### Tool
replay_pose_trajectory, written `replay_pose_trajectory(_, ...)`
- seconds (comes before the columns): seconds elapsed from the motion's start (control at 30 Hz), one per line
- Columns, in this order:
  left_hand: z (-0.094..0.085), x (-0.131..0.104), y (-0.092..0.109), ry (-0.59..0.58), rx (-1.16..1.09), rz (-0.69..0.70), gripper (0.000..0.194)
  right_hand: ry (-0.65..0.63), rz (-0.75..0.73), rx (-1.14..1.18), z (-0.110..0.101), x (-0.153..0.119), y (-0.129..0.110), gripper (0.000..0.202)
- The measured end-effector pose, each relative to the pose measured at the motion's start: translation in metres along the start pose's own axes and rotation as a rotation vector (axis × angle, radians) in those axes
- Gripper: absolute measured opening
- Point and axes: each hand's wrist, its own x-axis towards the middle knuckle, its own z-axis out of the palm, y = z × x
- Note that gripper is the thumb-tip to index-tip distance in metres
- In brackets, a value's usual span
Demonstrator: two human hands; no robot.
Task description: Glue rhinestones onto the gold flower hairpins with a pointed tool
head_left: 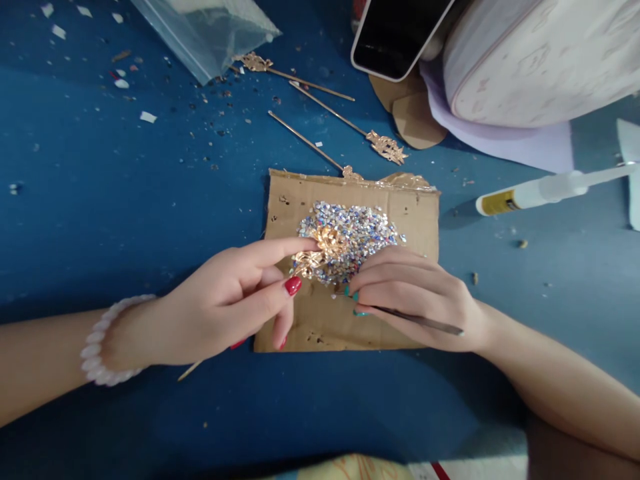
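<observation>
My left hand [220,303] is closed on a gold-coloured hairpin [327,245] with a flower-shaped head; a bit of its thin stick shows below my wrist. The hairpin's head lies over a pile of small shiny rhinestones [367,227], mostly silver and blue. These are heaped on a piece of brown cardboard [345,327]. In my right hand [420,293] is a slim dark metal tool, likely tweezers [425,321], pinched between the fingers. Its tip is at the near edge of the pile, beside a single loose stone [334,296].
Beyond the cardboard lie more gold hairpins [387,147]. A clear plastic bag [210,40] is at the far left, a phone [400,37] at the back. To the right are a glue bottle [530,192] and a pale rounded case [545,63]. Scraps litter the blue table [125,200].
</observation>
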Motion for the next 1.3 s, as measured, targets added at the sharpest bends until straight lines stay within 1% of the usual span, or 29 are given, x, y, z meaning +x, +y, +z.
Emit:
replay_pose_trajectory(0.2, 0.000, 0.000, 0.002, -0.007, 0.009, -0.009, 0.059, 0.020, 0.009, 0.029, 0.003, 0.000, 0.002, 0.005)
replay_pose_trajectory(0.43, 0.000, 0.000, 0.001, -0.004, 0.007, -0.004, 0.057, 0.037, 0.012, 0.032, 0.005, 0.000, 0.002, 0.004)
replay_pose_trajectory(0.6, 0.000, -0.001, 0.002, -0.008, 0.004, -0.009, 0.057, 0.013, 0.007, 0.055, 0.004, 0.001, 0.001, 0.004)
replay_pose_trajectory(0.77, 0.001, -0.001, 0.003, -0.005, 0.002, -0.011, 0.056, 0.006, 0.006, 0.008, 0.000, 0.000, 0.002, 0.008)
replay_pose_trajectory(0.87, 0.001, -0.002, 0.001, -0.002, 0.003, -0.013, 0.056, -0.018, 0.007, 0.039, -0.004, 0.001, 0.004, 0.004)
replay_pose_trajectory(1.0, 0.001, -0.002, -0.001, -0.002, 0.010, -0.001, 0.054, -0.056, 0.018, 0.078, -0.007, 0.002, 0.006, 0.006)
replay_pose_trajectory(1.17, 0.001, -0.002, -0.001, 0.004, 0.044, 0.008, 0.053, -0.039, 0.009, 0.078, -0.006, -0.001, 0.008, 0.004)
replay_pose_trajectory(1.3, 0.001, -0.002, 0.000, 0.003, 0.024, 0.031, 0.049, -0.034, 0.034, 0.136, -0.005, -0.002, 0.009, 0.002)
